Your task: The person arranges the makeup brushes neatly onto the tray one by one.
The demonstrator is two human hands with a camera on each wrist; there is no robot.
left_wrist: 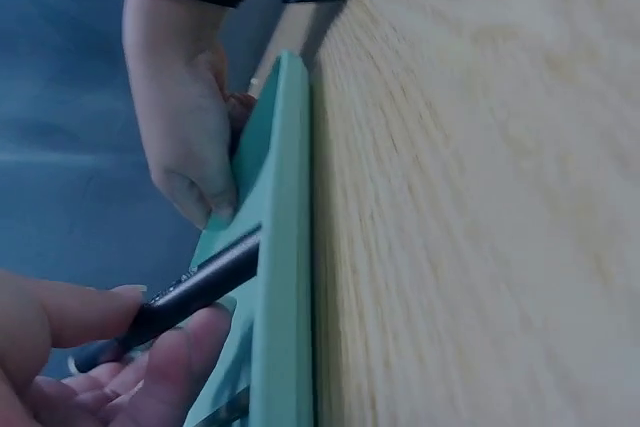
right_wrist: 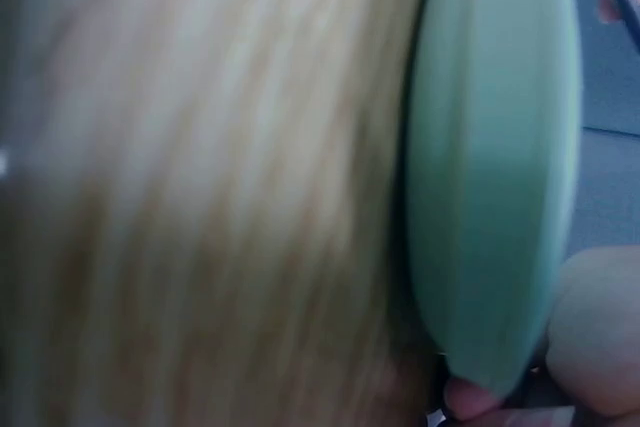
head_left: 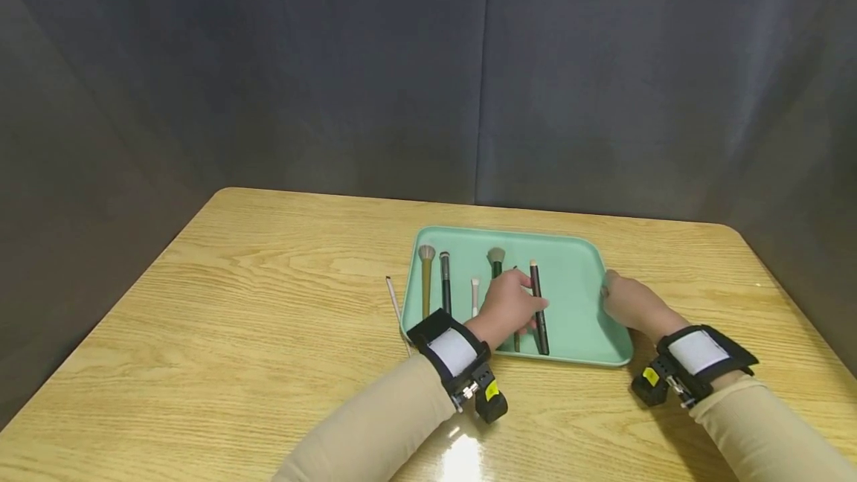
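Overhead, the left hand (head_left: 510, 303) pinches a black brush (head_left: 538, 309) lying in the green tray (head_left: 581, 279) on the wooden table (head_left: 268, 318) before grey curtains (head_left: 335, 73), while up close, the right hand (left_wrist: 185, 137) grips the rim, so a loose pinch could likely drop the brush.

Slim black makeup brush (head_left: 539, 315): mid-handle hidden under the left hand (head_left: 510, 305). Thin brown brush (head_left: 516, 341) beside it: mostly covered by that hand. Mint-green plastic tray (right_wrist: 495, 177): blurred in the right wrist view, cut off at the frame's top. Right hand (head_left: 629, 302): fingertips hidden behind the tray's rim.
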